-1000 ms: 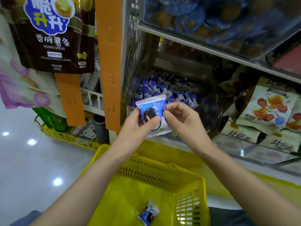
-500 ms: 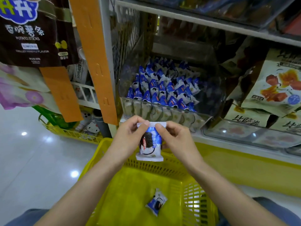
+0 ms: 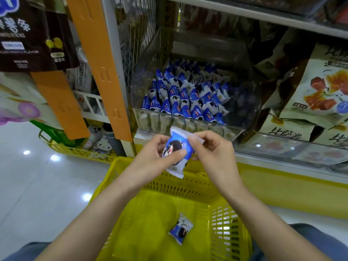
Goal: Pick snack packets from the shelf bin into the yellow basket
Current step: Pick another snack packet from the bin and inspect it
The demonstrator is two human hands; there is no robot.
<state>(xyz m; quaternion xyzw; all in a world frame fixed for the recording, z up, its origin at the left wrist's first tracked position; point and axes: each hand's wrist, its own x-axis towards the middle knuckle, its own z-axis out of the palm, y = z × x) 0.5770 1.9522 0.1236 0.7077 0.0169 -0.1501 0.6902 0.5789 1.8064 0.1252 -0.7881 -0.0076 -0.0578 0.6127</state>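
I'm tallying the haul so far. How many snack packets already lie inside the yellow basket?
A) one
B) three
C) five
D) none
A: a single loose packet lies on the floor of the yellow basket; the left hand and right hand hold a second packet in the air.

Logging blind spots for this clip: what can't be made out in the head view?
Held packet: head view, print partly covered by left hand and right hand; lettering blurred.
Shelf bin: lower packet layers hidden by top layer and cloudy front wall.
Yellow basket: near end cut off by bottom edge, sides hidden by forearms; one loose packet shows.
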